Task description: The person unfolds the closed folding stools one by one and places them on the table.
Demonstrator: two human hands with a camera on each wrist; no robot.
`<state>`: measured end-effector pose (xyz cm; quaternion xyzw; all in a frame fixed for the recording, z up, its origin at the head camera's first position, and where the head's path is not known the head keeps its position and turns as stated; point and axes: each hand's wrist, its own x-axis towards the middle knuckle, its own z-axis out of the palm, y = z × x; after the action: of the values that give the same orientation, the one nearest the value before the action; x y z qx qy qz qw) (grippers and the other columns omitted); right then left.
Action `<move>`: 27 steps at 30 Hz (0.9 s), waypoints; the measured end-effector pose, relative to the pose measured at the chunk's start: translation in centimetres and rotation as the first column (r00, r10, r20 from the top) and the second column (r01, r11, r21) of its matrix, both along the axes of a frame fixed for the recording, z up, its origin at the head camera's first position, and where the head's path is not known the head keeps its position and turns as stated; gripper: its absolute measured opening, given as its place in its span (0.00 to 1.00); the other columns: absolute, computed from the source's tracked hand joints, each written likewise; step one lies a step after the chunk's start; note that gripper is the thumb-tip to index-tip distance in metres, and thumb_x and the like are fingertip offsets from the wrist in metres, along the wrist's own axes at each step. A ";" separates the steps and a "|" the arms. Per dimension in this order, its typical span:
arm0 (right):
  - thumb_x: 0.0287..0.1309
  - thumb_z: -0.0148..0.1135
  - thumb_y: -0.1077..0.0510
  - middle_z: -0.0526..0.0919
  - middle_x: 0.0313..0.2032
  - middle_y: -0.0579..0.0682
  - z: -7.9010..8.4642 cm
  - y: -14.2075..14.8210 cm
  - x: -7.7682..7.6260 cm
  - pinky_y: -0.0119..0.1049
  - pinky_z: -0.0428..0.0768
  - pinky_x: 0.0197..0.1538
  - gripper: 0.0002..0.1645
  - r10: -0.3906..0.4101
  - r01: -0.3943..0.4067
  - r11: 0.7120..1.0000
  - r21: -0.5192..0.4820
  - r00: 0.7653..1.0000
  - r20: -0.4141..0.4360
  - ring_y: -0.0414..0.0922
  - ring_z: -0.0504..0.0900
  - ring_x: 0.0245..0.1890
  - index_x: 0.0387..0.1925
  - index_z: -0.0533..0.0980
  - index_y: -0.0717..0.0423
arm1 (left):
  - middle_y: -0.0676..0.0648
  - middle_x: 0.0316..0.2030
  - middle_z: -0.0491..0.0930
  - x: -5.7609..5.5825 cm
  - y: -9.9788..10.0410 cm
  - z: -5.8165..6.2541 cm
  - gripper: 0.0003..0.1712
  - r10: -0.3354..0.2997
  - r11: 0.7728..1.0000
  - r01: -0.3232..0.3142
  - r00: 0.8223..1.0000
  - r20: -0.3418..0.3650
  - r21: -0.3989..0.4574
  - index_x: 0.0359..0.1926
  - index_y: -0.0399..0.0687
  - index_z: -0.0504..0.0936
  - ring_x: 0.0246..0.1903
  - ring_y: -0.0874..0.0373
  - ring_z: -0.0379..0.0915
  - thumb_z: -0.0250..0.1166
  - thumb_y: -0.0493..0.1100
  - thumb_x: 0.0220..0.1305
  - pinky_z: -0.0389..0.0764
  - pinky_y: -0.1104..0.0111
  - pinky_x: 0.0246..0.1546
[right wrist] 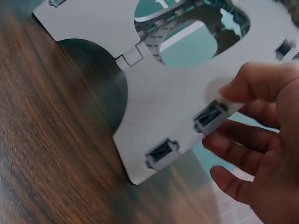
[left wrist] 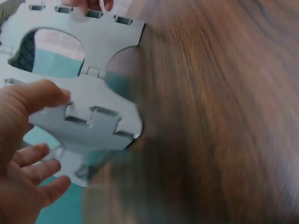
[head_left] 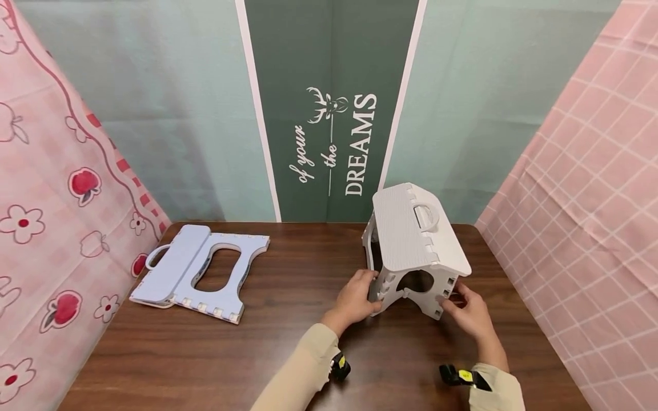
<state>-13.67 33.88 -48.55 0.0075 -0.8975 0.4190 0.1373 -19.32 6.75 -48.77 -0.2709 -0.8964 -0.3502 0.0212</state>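
A white folding step stool [head_left: 411,234] stands partly unfolded at the right of the table, its two top halves sloping like a roof and its end panel bent at the middle hinge. My left hand [head_left: 356,298] is at its near left corner, thumb along the hinged edge [left wrist: 103,116] and fingers round the side panel. At the near right corner, my right hand [head_left: 470,311] grips the edge of the end panel [right wrist: 159,102], thumb on the front face and fingers behind. The stool's carry handle [head_left: 428,218] lies on top.
A pale blue folding stool [head_left: 221,274] lies flat at the table's left, its handle [head_left: 156,257] toward the left edge. Pink cloths hang on both sides, and a green printed cloth [head_left: 329,57] hangs behind the brown wooden table [head_left: 308,251].
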 end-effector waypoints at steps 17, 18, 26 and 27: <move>0.49 0.66 0.56 0.76 0.41 0.67 4.6 -0.2 1.8 0.56 0.70 0.37 0.31 -0.103 0.161 0.946 0.281 0.972 -0.211 0.62 0.75 0.40 0.52 0.70 0.70 | 0.48 0.48 0.74 0.1 -1.8 5.7 0.26 0.014 0.998 -0.031 0.954 -0.300 -0.049 0.51 0.50 0.77 0.48 0.53 0.71 0.68 0.51 0.51 0.73 0.60 0.45; 0.48 0.67 0.58 0.76 0.41 0.66 4.9 -0.2 1.9 0.55 0.69 0.36 0.31 -0.097 0.160 0.948 0.275 0.968 -0.231 0.61 0.75 0.40 0.52 0.70 0.70 | 0.48 0.48 0.74 0.1 -1.8 6.0 0.26 0.014 0.998 -0.030 0.954 -0.299 -0.048 0.52 0.50 0.77 0.48 0.53 0.71 0.68 0.51 0.51 0.74 0.60 0.45; 0.40 0.70 0.63 0.74 0.46 0.62 6.5 -0.3 1.7 0.39 0.64 0.40 0.32 -0.046 0.127 0.963 0.238 0.946 -0.321 0.58 0.74 0.40 0.51 0.72 0.66 | 0.48 0.49 0.73 0.4 -2.1 7.9 0.28 0.008 0.998 -0.028 0.955 -0.297 -0.062 0.53 0.50 0.77 0.45 0.54 0.72 0.68 0.52 0.50 0.76 0.62 0.40; 0.39 0.71 0.63 0.74 0.46 0.63 6.6 -0.3 1.7 0.36 0.64 0.41 0.32 -0.040 0.121 0.966 0.229 0.943 -0.330 0.58 0.74 0.40 0.51 0.72 0.66 | 0.48 0.49 0.73 0.4 -2.2 8.1 0.28 0.006 0.998 -0.026 0.955 -0.297 -0.063 0.53 0.51 0.77 0.45 0.55 0.73 0.68 0.52 0.50 0.76 0.62 0.40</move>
<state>-12.00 33.55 -41.97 0.0559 -0.9075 0.2917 0.2971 -18.92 4.59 -40.67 -0.3138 -0.8963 -0.2755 0.1494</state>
